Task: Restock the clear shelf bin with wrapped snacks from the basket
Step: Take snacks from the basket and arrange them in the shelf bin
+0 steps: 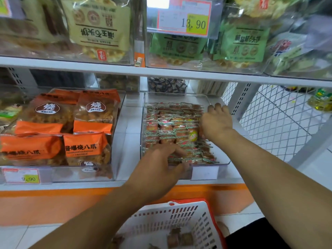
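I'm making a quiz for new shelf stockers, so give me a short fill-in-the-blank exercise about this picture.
1. Both hands reach into the clear plastic shelf bin, which holds small wrapped ____.
2. The white plastic basket has a ____ rim.
3. The bags in the neighbouring bin to the left are mostly ____.
4. The yellow price tag above reads ____.

Missing words: snacks; red; orange; 13.90

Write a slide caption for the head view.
Both hands, left hand and right hand, arrange small wrapped snacks inside clear plastic shelf bin.
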